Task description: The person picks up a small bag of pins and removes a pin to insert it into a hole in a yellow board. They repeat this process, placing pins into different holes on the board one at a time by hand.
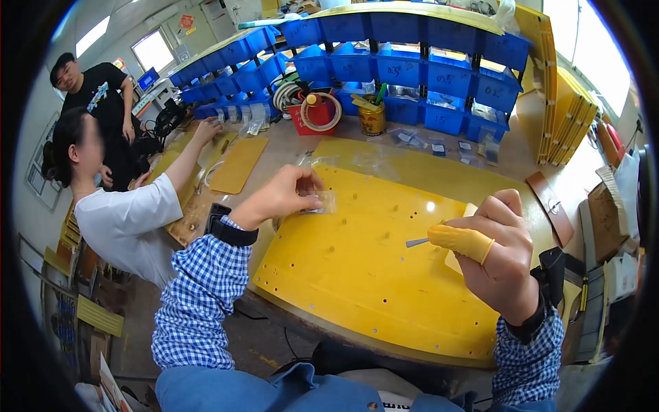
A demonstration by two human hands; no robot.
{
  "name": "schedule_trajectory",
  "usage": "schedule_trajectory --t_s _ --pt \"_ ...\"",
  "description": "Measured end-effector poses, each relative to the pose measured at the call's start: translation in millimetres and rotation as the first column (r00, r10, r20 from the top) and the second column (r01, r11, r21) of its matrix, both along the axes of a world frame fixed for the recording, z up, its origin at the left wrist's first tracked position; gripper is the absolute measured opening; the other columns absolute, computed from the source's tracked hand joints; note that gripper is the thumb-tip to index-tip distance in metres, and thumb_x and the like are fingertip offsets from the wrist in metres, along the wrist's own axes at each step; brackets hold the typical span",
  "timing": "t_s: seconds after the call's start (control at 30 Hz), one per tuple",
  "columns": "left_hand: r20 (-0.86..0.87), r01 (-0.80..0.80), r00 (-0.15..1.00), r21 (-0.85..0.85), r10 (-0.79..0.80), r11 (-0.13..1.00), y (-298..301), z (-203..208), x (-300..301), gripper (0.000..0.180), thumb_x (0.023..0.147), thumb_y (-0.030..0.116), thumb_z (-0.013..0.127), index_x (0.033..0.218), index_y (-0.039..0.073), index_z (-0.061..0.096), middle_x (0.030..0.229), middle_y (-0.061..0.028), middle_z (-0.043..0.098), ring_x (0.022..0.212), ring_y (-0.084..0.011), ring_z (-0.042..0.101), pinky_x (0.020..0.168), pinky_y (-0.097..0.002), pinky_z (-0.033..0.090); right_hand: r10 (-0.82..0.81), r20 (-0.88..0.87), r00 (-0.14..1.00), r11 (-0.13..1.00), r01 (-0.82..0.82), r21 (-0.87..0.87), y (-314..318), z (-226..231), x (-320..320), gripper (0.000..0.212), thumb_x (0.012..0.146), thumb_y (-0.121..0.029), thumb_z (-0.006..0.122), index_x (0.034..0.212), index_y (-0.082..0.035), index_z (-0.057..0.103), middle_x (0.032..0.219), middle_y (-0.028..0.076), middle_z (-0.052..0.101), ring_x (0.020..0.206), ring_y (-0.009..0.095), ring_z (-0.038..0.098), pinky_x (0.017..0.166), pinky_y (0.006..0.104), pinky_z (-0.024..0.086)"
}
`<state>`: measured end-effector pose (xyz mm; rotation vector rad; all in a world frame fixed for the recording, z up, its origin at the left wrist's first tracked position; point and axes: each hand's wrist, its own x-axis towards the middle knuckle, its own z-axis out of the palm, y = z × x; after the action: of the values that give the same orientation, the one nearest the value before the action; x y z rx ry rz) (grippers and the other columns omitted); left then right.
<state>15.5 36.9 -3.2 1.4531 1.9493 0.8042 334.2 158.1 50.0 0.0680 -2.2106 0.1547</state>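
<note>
In front of me a yellow panel (pixel 357 275) lies on the workbench, dotted with small holes and short pegs. Over its far left part, my left hand (pixel 292 196) is closed in a pinch on a small clear plastic bag (pixel 328 202); what the bag holds is too small to tell. My right hand (pixel 498 250) is closed above the panel's right side, a yellow finger cot (pixel 461 242) on one finger. From those fingertips a thin grey flat-tipped piece (pixel 416 242) sticks out to the left; the rest of it is hidden.
Blue parts bins (pixel 449 79) line the back, with small bags (pixel 439 149) before them. A red box (pixel 316 120) with coiled cable and a yellow can (pixel 373 120) stand there. Yellow boards (pixel 566 117) lean at right. A co-worker in white (pixel 134 213) reaches over the bench at left; another person stands behind.
</note>
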Motion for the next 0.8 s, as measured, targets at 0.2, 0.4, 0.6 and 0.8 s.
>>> schedule_trajectory --t_s 0.2,0.4,0.6,0.8 --pt "-0.188 0.131 0.980 0.328 -0.071 0.935 -5 48 58 0.020 0.084 0.009 0.062 0.099 -0.003 0.066 0.087 -0.0126 0.067 0.081 -0.0238 0.065 0.072 -0.0309 0.050 0.015 0.081 0.997 0.999 -0.011 -0.045 -4 -14 -15 0.028 0.058 0.004 0.062 0.083 -0.006 0.067 0.069 0.003 0.064 0.060 0.017 0.052 0.066 0.0325 0.038" --pt "-0.248 0.369 0.920 0.292 -0.303 0.882 -1 52 144 0.015 0.085 0.010 0.059 0.089 -0.002 0.067 0.079 -0.0184 0.065 0.075 -0.0354 0.063 0.067 -0.0394 0.050 -0.079 0.061 0.995 0.991 0.086 -0.104 -24 -15 -9 0.019 0.066 0.006 0.067 0.081 -0.003 0.061 0.072 0.008 0.060 0.064 0.026 0.051 0.067 0.0360 0.037" --pt "-0.545 0.305 0.834 0.319 -0.090 0.897 -8 47 157 0.010 0.078 0.007 0.060 0.078 0.000 0.066 0.071 -0.0177 0.063 0.069 -0.0346 0.062 0.061 -0.0416 0.049 -0.120 0.085 0.989 0.988 0.127 -0.083 -36 -12 -9 0.017 0.069 0.004 0.066 0.084 -0.001 0.059 0.076 0.010 0.059 0.068 0.028 0.051 0.070 0.0369 0.037" --pt "-0.596 0.296 0.800 0.299 -0.064 0.907 -19 53 154 0.008 0.077 0.008 0.061 0.074 0.002 0.066 0.068 -0.0166 0.062 0.066 -0.0343 0.061 0.059 -0.0409 0.049 -0.065 0.111 0.992 0.992 0.075 -0.097 -43 -11 -9 0.022 0.070 0.002 0.067 0.091 0.001 0.060 0.078 0.010 0.059 0.072 0.029 0.054 0.071 0.0387 0.039"
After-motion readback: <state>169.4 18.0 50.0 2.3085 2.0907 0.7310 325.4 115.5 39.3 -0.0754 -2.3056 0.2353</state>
